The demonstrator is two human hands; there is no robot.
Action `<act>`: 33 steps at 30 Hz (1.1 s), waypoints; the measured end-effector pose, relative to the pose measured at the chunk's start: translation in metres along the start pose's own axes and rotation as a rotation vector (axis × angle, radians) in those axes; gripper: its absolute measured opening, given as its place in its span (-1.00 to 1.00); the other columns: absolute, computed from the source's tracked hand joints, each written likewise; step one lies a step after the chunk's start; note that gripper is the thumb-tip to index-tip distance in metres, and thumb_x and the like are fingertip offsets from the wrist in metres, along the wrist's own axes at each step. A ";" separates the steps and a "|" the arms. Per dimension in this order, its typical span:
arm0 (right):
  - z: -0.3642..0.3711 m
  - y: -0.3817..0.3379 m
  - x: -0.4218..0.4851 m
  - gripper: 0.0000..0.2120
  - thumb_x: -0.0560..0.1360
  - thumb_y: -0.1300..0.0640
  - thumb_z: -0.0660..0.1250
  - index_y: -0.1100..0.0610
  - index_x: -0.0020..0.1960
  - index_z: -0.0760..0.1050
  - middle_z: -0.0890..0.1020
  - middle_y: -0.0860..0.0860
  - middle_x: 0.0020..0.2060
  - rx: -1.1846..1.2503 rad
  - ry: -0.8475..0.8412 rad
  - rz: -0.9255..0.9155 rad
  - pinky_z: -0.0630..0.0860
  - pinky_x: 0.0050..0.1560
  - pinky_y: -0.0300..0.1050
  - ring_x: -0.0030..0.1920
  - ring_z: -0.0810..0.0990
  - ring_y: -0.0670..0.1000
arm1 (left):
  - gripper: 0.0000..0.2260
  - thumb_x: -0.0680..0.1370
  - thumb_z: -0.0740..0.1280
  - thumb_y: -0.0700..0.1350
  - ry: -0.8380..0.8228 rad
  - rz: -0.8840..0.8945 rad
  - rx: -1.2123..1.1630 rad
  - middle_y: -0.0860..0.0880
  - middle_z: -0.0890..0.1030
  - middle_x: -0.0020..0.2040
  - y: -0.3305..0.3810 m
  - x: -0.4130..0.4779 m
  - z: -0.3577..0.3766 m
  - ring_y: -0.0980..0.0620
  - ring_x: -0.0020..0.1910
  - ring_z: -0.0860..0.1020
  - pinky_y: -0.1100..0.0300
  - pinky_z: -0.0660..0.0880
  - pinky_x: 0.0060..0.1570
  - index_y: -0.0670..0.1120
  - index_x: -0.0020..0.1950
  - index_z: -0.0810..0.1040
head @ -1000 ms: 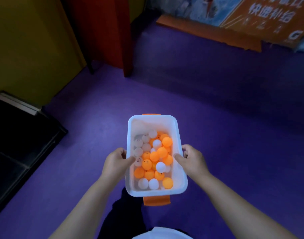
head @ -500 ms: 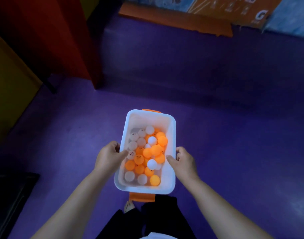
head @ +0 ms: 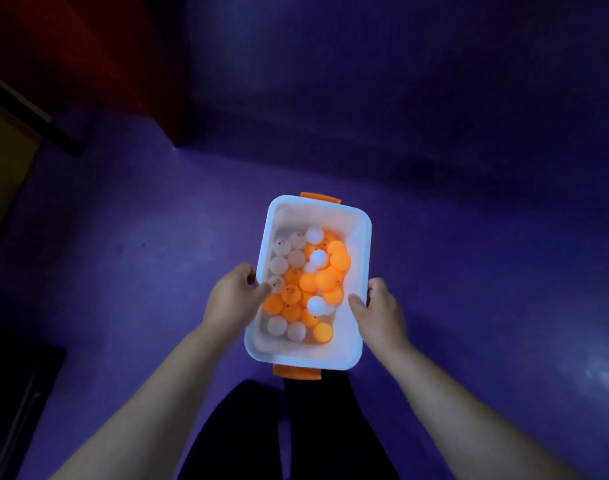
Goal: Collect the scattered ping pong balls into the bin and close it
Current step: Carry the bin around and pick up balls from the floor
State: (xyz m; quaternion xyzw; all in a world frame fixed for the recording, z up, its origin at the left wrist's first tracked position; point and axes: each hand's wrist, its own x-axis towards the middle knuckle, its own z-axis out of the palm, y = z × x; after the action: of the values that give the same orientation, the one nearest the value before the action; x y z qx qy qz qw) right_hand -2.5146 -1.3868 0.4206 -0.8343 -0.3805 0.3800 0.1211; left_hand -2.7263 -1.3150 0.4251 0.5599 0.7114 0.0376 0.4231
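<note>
Lidless white bin (head: 360,258) of orange and white balls (head: 308,282), gripped by left hand (head: 231,299) and right hand (head: 379,311).

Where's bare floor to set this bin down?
Bare purple floor right of the right hand, and left of the left hand toward the red panel. Crowded beneath the bin: the person's legs.

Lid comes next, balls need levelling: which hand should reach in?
Probably left: the left hand has its thumb over the rim of the white bin, beside the ping pong balls; the right hand grips the opposite rim, thumb on bare wall.
</note>
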 end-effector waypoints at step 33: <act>0.317 0.245 0.383 -0.88 0.53 0.15 0.27 0.05 0.05 0.39 0.55 -0.12 -0.15 0.252 0.168 0.360 0.47 -0.21 -0.10 -0.13 0.56 -0.08 | -0.59 0.49 0.25 -0.33 -0.196 0.178 0.475 -0.24 0.36 0.32 -0.276 0.487 0.396 -0.28 0.26 0.32 -0.08 0.40 0.16 -0.11 0.33 0.49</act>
State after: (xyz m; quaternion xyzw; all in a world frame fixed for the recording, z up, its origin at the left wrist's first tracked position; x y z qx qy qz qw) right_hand -2.4505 -1.3034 -0.1236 -0.8957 -0.1636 0.3693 0.1857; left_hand -2.6898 -1.1800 -0.2464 0.7048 0.6039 -0.1476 0.3417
